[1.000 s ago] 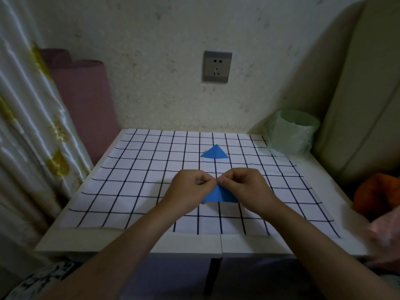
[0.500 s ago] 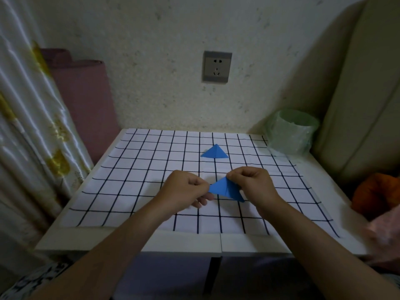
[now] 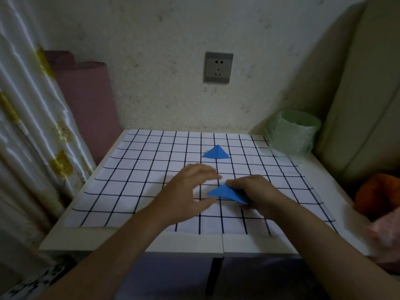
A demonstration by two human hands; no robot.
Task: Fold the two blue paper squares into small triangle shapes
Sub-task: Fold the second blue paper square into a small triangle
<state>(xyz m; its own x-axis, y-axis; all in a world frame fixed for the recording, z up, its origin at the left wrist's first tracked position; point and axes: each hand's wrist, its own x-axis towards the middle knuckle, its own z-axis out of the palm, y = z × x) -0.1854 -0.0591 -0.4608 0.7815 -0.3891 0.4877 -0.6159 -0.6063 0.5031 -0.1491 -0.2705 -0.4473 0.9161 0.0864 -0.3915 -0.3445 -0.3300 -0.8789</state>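
One blue paper folded into a small triangle [image 3: 216, 153] lies on the grid mat toward the back, untouched. A second blue folded triangle [image 3: 225, 192] is in my right hand [image 3: 255, 191], whose fingers pinch its right side just above the mat. My left hand [image 3: 190, 187] hovers to the left of that triangle with fingers relaxed and spread, holding nothing; its fingertips are close to the paper's left corner but apart from it.
A white mat with a black grid [image 3: 134, 191] covers the small white table [image 3: 238, 243]. A green plastic-wrapped cup [image 3: 294, 135] stands at the back right corner. A curtain [image 3: 26, 135] hangs at left, a cushion [image 3: 363, 105] and orange item [image 3: 376, 191] at right.
My left hand has let go of the near triangle and opened, drawing slightly left. My right hand kept the triangle and lowered it toward the mat, a little to the right.
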